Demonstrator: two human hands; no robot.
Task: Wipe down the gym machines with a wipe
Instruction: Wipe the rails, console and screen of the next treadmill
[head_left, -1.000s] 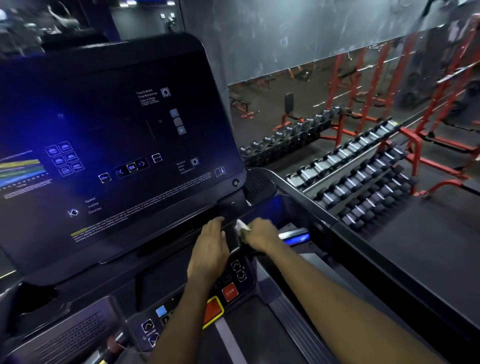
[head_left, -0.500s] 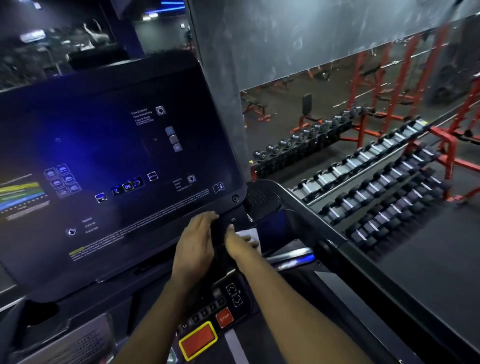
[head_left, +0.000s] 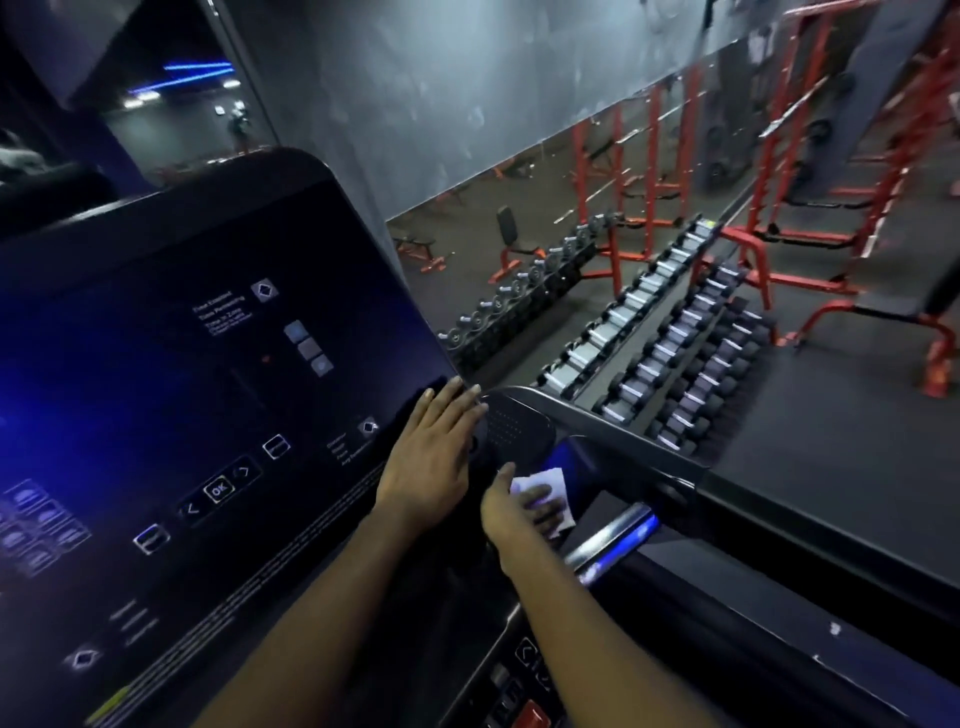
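A treadmill's big dark console screen (head_left: 208, 389) fills the left of the head view. My left hand (head_left: 431, 462) lies flat with straight fingers on the screen's lower right corner. Just right of it, my right hand (head_left: 519, 512) presses a white wipe (head_left: 545, 483) with flat fingers onto the black tray below the screen's corner. A round speaker grille (head_left: 514, 428) sits just above the wipe. The wipe's lower part is hidden under my fingers.
The treadmill's black side rail (head_left: 727, 499) runs down to the right with a shiny handle bar (head_left: 618, 540) below the wipe. Control buttons and a red stop button (head_left: 530, 714) sit near the bottom. Dumbbell racks (head_left: 675, 353) and red weight frames (head_left: 779, 249) stand beyond.
Both hands have moved up and right along the console. My left hand slid onto the screen's corner. My right hand went from gripping the bunched wipe to pressing it flat on the tray.
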